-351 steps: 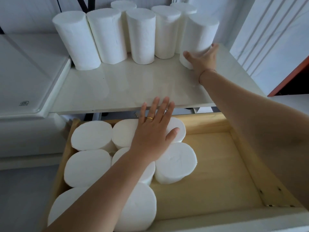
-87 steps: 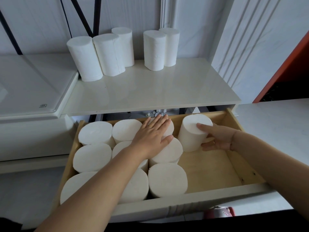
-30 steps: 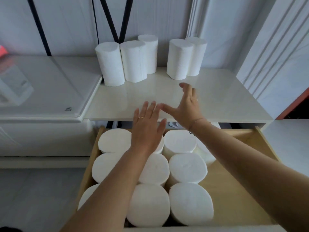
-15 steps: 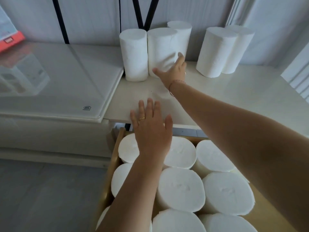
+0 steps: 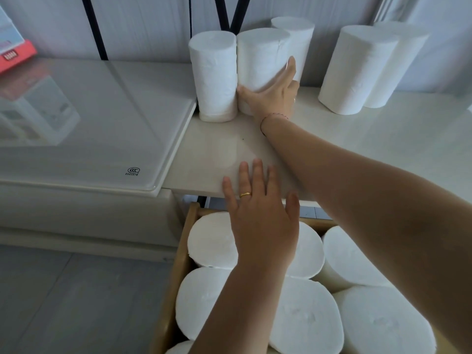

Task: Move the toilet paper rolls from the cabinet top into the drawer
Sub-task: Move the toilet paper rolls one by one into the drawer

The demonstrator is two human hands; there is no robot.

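Note:
Several white toilet paper rolls stand upright at the back of the cream cabinet top (image 5: 383, 154). My right hand (image 5: 273, 94) wraps around the base of the middle roll (image 5: 260, 57), thumb wedged between it and the left roll (image 5: 213, 75). Another roll (image 5: 301, 34) stands behind, and two more rolls (image 5: 357, 67) stand to the right. Below, the open wooden drawer (image 5: 182, 254) is packed with several rolls (image 5: 306, 320) standing on end. My left hand (image 5: 263, 218) lies flat, fingers spread, on the back-row rolls at the cabinet's front edge.
A glossy white appliance lid (image 5: 89, 129) adjoins the cabinet on the left, with a red-edged box (image 5: 12, 51) at its far corner. Black bars (image 5: 94, 26) run up the wall behind. Grey floor (image 5: 76, 302) lies left of the drawer.
My right hand has closed around the base of the middle roll, thumb now tucked beside the left roll. The view has moved closer. My left hand stays flat on the drawer rolls.

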